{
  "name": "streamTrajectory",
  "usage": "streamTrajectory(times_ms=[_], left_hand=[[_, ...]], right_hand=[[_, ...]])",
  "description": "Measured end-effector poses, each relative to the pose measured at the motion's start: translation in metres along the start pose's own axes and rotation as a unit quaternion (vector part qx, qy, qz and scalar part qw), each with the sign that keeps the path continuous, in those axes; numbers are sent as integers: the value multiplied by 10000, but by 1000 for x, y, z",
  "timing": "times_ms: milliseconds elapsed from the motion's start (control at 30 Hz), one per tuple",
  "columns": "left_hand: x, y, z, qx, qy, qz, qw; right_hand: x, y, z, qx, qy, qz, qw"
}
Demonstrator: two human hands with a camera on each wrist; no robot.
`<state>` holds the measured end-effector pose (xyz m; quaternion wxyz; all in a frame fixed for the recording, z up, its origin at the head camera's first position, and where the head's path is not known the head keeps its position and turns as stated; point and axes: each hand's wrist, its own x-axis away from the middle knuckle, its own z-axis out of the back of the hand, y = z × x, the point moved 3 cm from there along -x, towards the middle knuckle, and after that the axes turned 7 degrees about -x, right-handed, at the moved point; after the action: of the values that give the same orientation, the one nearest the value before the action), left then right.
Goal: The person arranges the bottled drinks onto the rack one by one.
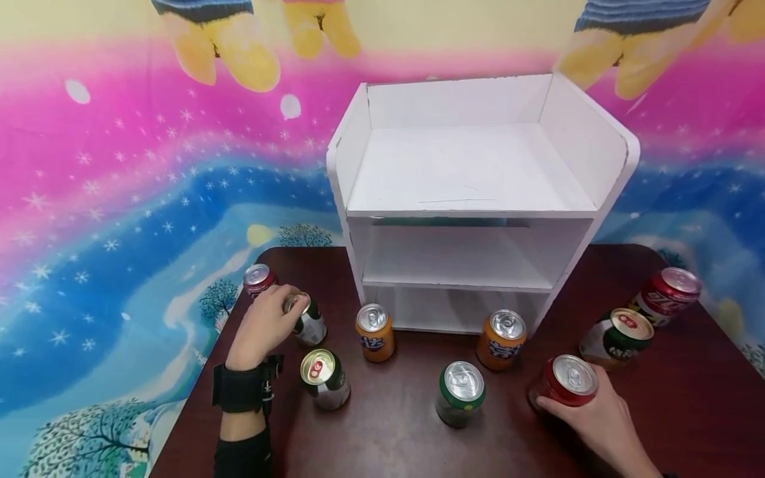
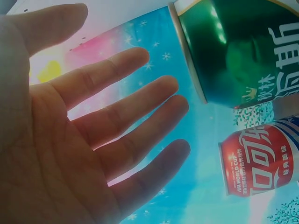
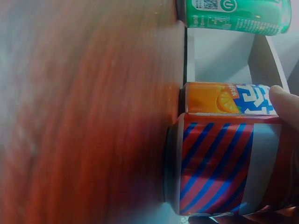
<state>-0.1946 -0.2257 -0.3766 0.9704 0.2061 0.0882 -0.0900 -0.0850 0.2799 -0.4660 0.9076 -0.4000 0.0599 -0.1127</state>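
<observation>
At the table's left side my left hand (image 1: 267, 325) reaches over a green-and-silver can (image 1: 312, 326). In the left wrist view its fingers (image 2: 135, 112) are spread and relaxed, with a gap before the green can (image 2: 229, 51). A red cola can (image 2: 257, 163) stands behind, partly covered by the hand in the head view. On the right, my right hand (image 1: 603, 418) grips an upright red soda can (image 1: 562, 385), thumb on its near side. The right wrist view shows blue diagonal stripes on that soda can (image 3: 215, 163), low by the tabletop, with an orange soda can (image 3: 210, 98) behind it.
A white three-level shelf (image 1: 466, 166) stands at the back of the dark red table (image 1: 394, 438). Before it are two orange cans (image 1: 375, 335), (image 1: 501, 342), a green can (image 1: 460, 396) and a gold-topped can (image 1: 327, 382). Another gold-topped can (image 1: 618, 338) and a red can (image 1: 666, 295) stand far right.
</observation>
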Motion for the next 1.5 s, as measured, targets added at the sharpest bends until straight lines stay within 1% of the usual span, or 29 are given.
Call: streamTrajectory(times_ms=[167,333,433,567,667,833,967,1100,1200,1333,1400,1467,1500], left_hand=[[0,-2,2,63,20,1,10000],[1,-4,7,17,114,20,9999],[1,-5,8,-59,124,33,9999],[1,-5,8,-46,103,47,9999],[1,-5,8,11,100,19,9999],[0,-5,10,67,102,19,9999],[0,-6,10,55,66,37,10000],[-1,-6,11,120,-20,-47,9999],[-2,-4,11,204,-94,-117,9997],[-3,-3,10,223,-122,-165,9995],[-2,-4,9,238,-129,-204,9994],[-1,-3,8,295,-136,-260,9991],[0,-3,8,314,-136,-285,9990]], right_hand=[[-8,-6,3,-21,199,573,9982],[-20,-18,8,-79,181,953,9953],[-24,-28,15,-278,133,1189,9924],[-28,-42,27,-722,50,1494,9861],[-30,-51,33,-1017,42,1580,9822],[-34,-64,41,-1294,135,1606,9784],[-36,-76,50,-1477,182,1802,9723],[-36,-89,60,-1610,230,2232,9611],[-35,-103,67,-1674,201,2563,9518],[-35,-123,76,-1855,-79,2787,9423],[-37,-134,81,-2018,-288,2911,9347],[-39,-146,85,-2468,-673,3070,9167],[-40,-153,87,-2704,-863,3176,9048]])
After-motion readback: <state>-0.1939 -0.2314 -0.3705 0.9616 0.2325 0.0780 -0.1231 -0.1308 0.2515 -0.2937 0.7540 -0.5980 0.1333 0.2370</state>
